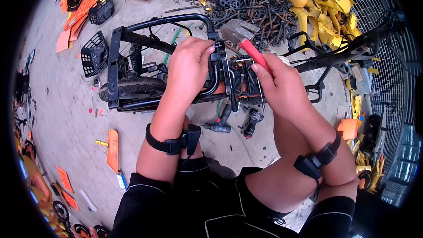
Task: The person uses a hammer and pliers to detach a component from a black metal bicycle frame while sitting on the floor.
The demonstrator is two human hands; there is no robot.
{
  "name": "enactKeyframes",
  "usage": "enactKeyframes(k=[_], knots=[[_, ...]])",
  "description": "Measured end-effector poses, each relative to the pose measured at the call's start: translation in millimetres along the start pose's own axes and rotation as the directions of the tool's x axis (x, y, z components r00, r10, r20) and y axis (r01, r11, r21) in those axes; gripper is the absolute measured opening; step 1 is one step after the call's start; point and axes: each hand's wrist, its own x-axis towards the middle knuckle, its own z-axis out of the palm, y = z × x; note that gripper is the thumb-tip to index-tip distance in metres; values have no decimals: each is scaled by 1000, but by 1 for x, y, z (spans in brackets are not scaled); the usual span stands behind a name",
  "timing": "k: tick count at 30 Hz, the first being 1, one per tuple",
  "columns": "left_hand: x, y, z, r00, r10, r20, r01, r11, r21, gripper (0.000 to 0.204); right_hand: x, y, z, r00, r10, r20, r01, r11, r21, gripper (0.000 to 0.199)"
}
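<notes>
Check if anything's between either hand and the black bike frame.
Left hand: nothing visible; its fingertips are at the black frame. Right hand: the red-handled tool it grips reaches toward the frame between them. Can't tell whether the tool's metal head touches it.

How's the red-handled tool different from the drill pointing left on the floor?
The red-handled tool is up in the right hand; the drill lies on the floor. The tool's handle is straight and bright red; the drill is mostly dark, with a bent, gun-like shape. Both are tools made to be held.
</notes>
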Motion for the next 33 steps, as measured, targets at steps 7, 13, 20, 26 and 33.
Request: enactKeyframes(k=[7, 13, 20, 26, 33], knots=[[1, -1, 1, 1000, 27, -14, -27, 1000, 9, 13, 1, 2, -2, 998, 9, 56, -9, 1000, 7, 20], [0, -2, 0, 999, 37, -18, -36, 998, 53, 15, 2, -9, -4, 1000, 6, -13, -6, 998, 64, 21], [1, -3, 1, 998, 49, -36, -45, 995, 89, 15, 3, -1, -8, 999, 7, -34, -4, 996, 89, 22], [2, 0, 1, 998, 59, -25, -56, 993, 109, 15, -3, 4, -4, 998, 49, 50, -51, 998, 37, 21], [0, -2, 2, 998, 60, -31, -56, 992, 110, 15, 0, -3, -4, 999, 16, 29, -17, 999, 27, 20]])
